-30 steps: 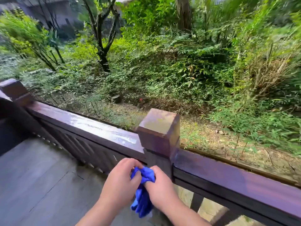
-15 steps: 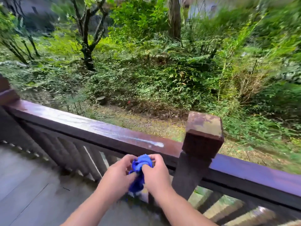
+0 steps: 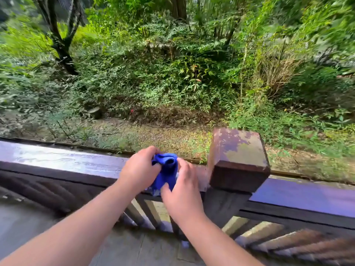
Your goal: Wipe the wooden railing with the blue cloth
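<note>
A dark wooden railing (image 3: 63, 162) runs across the view, its top shiny and wet-looking to the left. A bunched blue cloth (image 3: 165, 172) sits over the rail just left of a square post cap (image 3: 238, 160). My left hand (image 3: 139, 170) grips the cloth's left side. My right hand (image 3: 182, 191) holds its right and lower part. Both hands hide much of the cloth, and whether it touches the rail top I cannot tell.
Slanted balusters (image 3: 288, 240) fill the space under the rail. Grey deck boards (image 3: 28, 223) lie on my side. Beyond the railing are bare ground (image 3: 153, 135), dense shrubs (image 3: 172, 73) and a dark tree trunk (image 3: 61, 45).
Both hands have risen with the cloth from below the rail to the level of its top. The view has swung left, so the post now sits right of my hands.
</note>
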`<state>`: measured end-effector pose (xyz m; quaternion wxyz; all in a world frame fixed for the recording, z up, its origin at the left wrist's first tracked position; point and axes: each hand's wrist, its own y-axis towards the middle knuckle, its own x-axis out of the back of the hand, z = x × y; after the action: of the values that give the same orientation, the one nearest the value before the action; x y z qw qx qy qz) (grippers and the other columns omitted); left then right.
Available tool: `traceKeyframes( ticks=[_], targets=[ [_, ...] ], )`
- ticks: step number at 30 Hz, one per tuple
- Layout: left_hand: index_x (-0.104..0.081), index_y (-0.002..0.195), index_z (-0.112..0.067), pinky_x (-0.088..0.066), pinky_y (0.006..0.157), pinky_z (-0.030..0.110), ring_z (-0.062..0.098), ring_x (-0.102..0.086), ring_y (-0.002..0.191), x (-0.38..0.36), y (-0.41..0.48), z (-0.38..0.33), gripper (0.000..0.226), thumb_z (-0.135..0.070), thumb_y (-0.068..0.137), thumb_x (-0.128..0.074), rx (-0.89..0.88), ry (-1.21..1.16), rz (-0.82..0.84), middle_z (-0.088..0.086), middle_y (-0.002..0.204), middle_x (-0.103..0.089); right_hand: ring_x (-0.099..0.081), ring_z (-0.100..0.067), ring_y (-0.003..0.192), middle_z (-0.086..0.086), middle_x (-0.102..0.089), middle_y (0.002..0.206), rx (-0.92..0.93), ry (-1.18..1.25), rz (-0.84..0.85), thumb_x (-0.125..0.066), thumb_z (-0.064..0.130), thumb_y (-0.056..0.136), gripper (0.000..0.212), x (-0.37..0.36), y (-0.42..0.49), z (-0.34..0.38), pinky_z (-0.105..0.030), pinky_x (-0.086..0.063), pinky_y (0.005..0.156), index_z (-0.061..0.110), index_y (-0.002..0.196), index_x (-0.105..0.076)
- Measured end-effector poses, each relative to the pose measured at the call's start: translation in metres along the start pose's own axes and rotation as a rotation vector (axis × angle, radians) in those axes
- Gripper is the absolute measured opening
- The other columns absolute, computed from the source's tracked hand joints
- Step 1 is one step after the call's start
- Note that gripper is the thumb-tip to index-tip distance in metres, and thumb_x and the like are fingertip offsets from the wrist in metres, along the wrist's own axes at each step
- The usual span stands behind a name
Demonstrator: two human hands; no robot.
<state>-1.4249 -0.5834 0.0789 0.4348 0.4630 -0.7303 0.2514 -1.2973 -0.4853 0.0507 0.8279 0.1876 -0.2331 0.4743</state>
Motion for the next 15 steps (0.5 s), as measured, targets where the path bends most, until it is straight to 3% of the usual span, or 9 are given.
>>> traceKeyframes(
  ticks=[6, 8, 11, 15],
  targets=[
    [-0.064, 0.115, -0.041, -0.053, 0.084, 0.035, 0.018, -0.063, 0.1, -0.026, 0.032, 0.005, 0.04, -0.029, 0.077, -0.066, -0.111, 0.043, 0.165, -0.007, 0.111, -0.062, -0.007, -0.028, 0.159, -0.01, -0.012, 0.172, 0.037, -0.253, 0.045, -0.063, 0.02, 0.09, 0.091, -0.013, 0.027, -0.015, -0.042, -0.016, 0.127, 0.02, 0.162, -0.008],
    [-0.058, 0.122, -0.042, -0.054, 0.086, 0.037, 0.018, -0.063, 0.104, -0.036, 0.034, -0.003, 0.046, -0.033, 0.078, -0.064, -0.233, 0.034, 0.27, -0.007, 0.116, -0.065, -0.004, -0.029, 0.16, -0.009, -0.005, 0.173, 0.021, -0.33, 0.064, -0.065, 0.023, 0.088, 0.099, -0.012, 0.032, -0.016, -0.043, -0.014, 0.128, 0.021, 0.163, 0.0],
    [-0.06, 0.125, -0.03, -0.056, 0.086, 0.041, 0.025, -0.064, 0.109, -0.047, 0.039, -0.007, 0.04, -0.031, 0.086, -0.058, -0.44, 0.181, 0.422, -0.001, 0.122, -0.064, 0.001, -0.028, 0.16, -0.006, 0.006, 0.175, -0.04, -0.429, 0.111, -0.072, 0.027, 0.084, 0.119, -0.012, 0.039, -0.017, -0.046, -0.014, 0.128, 0.03, 0.158, 0.021],
    [-0.067, 0.117, -0.022, -0.058, 0.079, 0.042, 0.028, -0.066, 0.102, -0.046, 0.042, 0.001, 0.031, -0.027, 0.088, -0.058, -0.592, 0.368, 0.398, 0.003, 0.115, -0.063, -0.005, -0.031, 0.16, -0.007, 0.004, 0.175, -0.139, -0.537, 0.15, -0.074, 0.035, 0.081, 0.128, -0.018, 0.047, -0.015, -0.051, -0.018, 0.125, 0.036, 0.154, 0.031]
  ],
)
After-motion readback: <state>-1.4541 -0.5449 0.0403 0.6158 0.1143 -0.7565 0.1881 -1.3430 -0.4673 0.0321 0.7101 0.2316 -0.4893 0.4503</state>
